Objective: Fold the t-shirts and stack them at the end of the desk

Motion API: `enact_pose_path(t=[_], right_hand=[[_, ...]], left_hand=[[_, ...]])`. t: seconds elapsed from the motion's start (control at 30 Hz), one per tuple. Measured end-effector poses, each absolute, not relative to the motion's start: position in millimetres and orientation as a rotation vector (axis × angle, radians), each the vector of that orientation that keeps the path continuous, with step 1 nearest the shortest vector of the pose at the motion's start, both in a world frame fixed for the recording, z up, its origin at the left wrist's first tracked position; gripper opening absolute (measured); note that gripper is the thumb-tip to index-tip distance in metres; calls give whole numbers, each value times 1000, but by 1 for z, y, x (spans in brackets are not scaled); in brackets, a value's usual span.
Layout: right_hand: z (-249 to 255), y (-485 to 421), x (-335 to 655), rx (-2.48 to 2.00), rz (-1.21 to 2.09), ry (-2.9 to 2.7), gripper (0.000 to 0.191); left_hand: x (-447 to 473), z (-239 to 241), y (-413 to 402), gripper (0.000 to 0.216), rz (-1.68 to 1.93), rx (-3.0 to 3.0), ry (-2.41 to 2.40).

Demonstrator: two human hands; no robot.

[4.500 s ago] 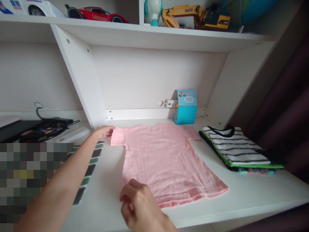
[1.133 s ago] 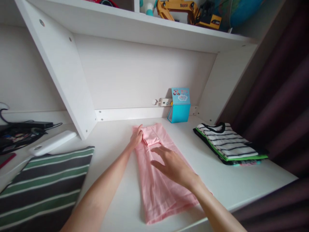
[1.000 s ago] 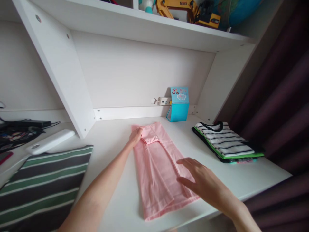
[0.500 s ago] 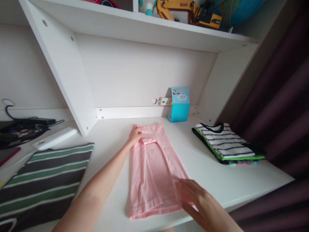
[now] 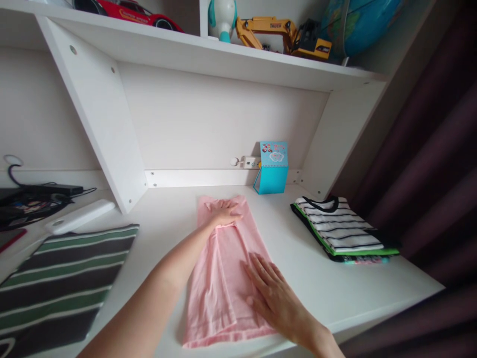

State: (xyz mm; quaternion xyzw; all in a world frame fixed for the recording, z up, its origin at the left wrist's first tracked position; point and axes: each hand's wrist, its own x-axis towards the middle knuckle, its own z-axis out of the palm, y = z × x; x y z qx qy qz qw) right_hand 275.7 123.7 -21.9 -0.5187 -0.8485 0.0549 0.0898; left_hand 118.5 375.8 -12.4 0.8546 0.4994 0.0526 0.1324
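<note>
A pink shirt (image 5: 227, 278) lies on the white desk (image 5: 309, 278), folded lengthwise into a narrow strip that runs from the back toward the front edge. My left hand (image 5: 222, 215) lies flat on its far end, fingers stretched over the folded sleeve. My right hand (image 5: 274, 293) presses flat on the near right part of the strip, fingers spread. Neither hand holds anything.
A stack of folded clothes topped by a black-and-white striped shirt (image 5: 341, 231) sits at the right. A green-and-grey striped garment (image 5: 55, 278) lies at the left. A blue calendar stand (image 5: 273, 169) is at the back wall. Toys line the shelf (image 5: 208, 49) above; dark curtain at right.
The spread pink shirt has been folded into a narrow strip. In the last second my right hand slid from the near hem back up onto the cloth, and my left hand moved onto the top end.
</note>
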Motion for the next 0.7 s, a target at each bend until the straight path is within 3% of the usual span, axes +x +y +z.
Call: enact_pose_path(t=[0.27, 0.47, 0.57, 0.7], right_hand=[[-17, 113, 282, -1557, 299, -2485, 57], [-17, 115, 283, -1539, 407, -2483, 58], [-9, 113, 292, -1461, 481, -2497, 63], [2, 102, 311, -1269, 547, -2616, 86]], left_hand=[[116, 0, 362, 67, 128, 2452, 1476], [77, 31, 236, 79, 143, 2619, 1038], [45, 37, 165, 86, -29, 2639, 966], [18, 20, 107, 93, -77, 2734, 1022]])
